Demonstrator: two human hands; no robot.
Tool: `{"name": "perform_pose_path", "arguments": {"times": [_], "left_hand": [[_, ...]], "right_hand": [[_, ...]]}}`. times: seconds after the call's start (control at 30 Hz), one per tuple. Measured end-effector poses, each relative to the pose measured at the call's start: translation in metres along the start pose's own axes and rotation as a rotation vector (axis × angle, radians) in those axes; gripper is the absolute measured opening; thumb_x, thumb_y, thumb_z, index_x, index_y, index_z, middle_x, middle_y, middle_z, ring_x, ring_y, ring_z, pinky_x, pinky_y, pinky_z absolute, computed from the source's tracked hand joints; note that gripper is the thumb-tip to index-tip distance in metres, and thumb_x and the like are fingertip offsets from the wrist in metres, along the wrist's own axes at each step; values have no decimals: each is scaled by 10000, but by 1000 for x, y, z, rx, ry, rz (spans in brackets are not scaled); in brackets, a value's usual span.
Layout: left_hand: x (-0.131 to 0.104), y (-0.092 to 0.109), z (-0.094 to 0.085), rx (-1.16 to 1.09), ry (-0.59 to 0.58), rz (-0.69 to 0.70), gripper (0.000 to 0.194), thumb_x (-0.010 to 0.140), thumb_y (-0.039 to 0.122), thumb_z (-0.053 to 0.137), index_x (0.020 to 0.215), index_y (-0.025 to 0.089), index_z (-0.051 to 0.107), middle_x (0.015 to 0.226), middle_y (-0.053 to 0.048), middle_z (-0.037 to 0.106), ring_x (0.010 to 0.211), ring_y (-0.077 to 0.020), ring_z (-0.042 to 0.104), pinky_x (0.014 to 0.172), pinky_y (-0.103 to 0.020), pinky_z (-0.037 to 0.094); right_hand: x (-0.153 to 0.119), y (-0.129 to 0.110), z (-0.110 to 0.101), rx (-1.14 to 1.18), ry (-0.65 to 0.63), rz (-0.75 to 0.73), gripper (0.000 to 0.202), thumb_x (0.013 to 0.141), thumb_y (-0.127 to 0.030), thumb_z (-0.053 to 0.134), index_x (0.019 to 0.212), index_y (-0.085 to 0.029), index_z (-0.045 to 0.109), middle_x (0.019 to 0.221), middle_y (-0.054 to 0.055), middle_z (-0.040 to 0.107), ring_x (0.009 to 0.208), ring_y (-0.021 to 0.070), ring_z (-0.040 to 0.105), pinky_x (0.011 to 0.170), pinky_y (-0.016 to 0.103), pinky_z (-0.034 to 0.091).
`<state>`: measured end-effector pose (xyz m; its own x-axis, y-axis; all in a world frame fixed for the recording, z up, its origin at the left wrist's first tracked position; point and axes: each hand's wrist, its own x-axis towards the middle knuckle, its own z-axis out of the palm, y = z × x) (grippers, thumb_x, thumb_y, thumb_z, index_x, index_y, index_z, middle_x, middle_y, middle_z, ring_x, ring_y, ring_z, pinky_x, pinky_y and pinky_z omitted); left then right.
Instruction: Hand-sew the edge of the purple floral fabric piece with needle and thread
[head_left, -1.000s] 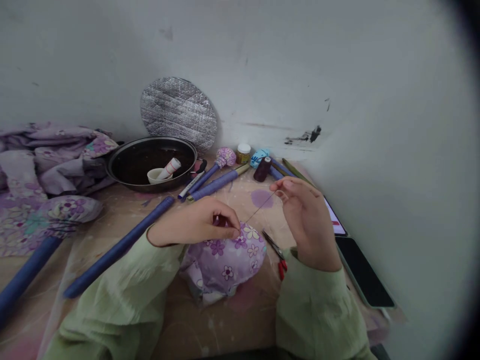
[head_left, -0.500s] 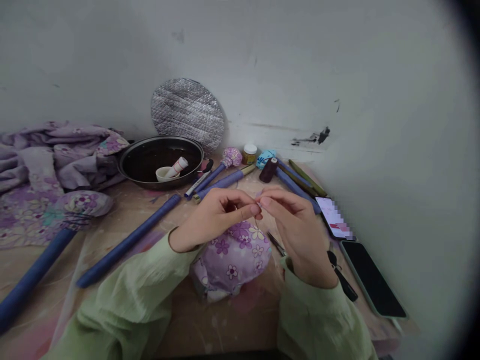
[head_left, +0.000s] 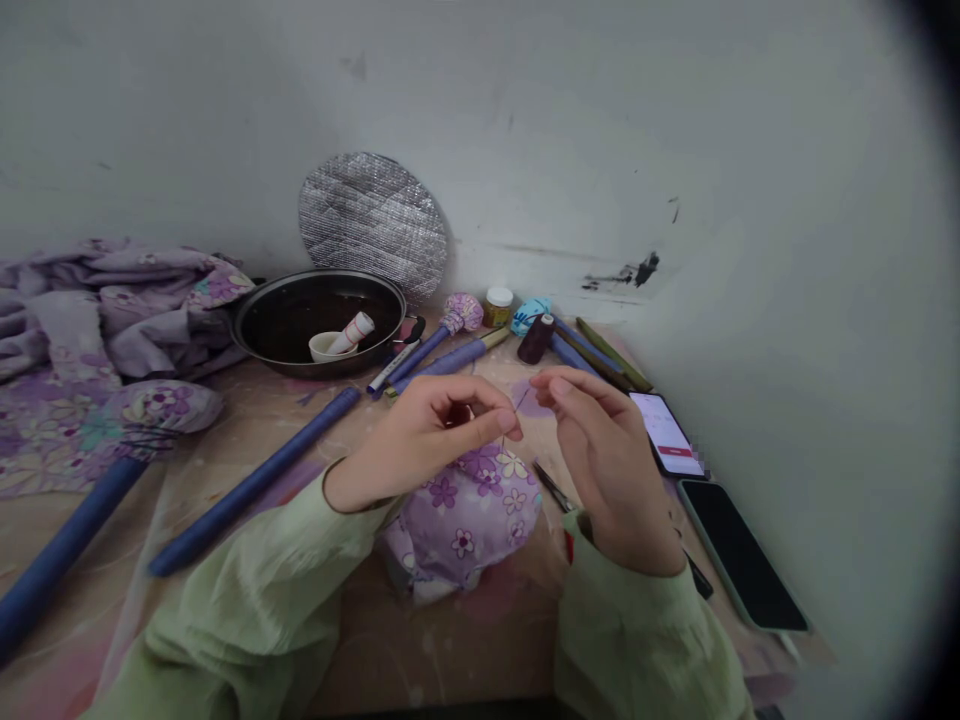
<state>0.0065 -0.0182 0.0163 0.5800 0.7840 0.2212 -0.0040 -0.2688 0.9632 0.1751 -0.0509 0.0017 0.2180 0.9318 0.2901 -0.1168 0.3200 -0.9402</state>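
Note:
My left hand (head_left: 439,435) is closed in a pinch of thumb and forefinger on a thin dark thread (head_left: 522,399). A short stretch of it rises from those fingertips toward my right hand (head_left: 604,455), whose thumb and forefinger are pinched together at its upper end. Below the hands lies a bundle of purple flowered cloth (head_left: 469,520), rounded and gathered, partly covered by the left hand and sleeve. Scissors (head_left: 553,487) rest on the table just left of the right wrist, their handles partly under the sleeve. A dark thread spool (head_left: 536,340) stands behind the hands.
A black pan (head_left: 259,350) holds a white cup (head_left: 330,348). Blue wrapped sticks (head_left: 255,485) and a cloth-headed mallet-like stick (head_left: 82,540) lie left. Flowered cloth (head_left: 60,350) is heaped beyond. Two phones (head_left: 742,555) lie right, near the wall (head_left: 787,300). A silver disc (head_left: 371,225) leans behind.
My right fingertips have moved apart from the left ones, slightly up and right, and a dark strand now shows in the gap. The cloth bundle stays in place.

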Motion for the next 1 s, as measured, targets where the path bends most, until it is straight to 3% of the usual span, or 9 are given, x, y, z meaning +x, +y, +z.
{"name": "perform_pose_path", "arguments": {"times": [0.33,0.57,0.73,0.87,1.0], "left_hand": [[0,-2,0,-13,-16,7,174,846,282,623,782,130,680,735,-42,678,689,-134,599,631,-247,462],[2,-3,0,34,-27,-15,198,843,290,619,754,124,680,696,-40,673,627,-117,575,568,-227,429],[6,-8,-2,57,63,24,194,853,294,605,771,134,676,746,-43,690,683,-132,612,626,-238,466],[12,-18,-4,169,187,118,179,858,291,602,793,146,685,770,-38,696,703,-129,610,651,-239,461],[16,-25,-3,278,291,147,180,857,301,603,816,150,692,736,-32,689,640,-113,567,580,-228,412]], "right_hand": [[-5,-1,5,12,-127,86,48,749,-321,738,757,-274,744,736,-17,710,697,145,626,670,305,498],[0,3,4,11,25,46,23,739,-291,732,736,-271,719,756,-31,683,776,132,600,772,299,472],[8,4,-1,24,139,14,44,741,-303,714,729,-260,708,766,-28,662,748,131,571,760,302,457],[12,5,-5,3,119,20,63,751,-323,715,739,-261,715,757,-30,661,723,127,559,741,297,450],[12,6,-6,16,105,49,33,736,-306,738,735,-274,729,766,-33,686,773,129,590,768,290,448]]}}
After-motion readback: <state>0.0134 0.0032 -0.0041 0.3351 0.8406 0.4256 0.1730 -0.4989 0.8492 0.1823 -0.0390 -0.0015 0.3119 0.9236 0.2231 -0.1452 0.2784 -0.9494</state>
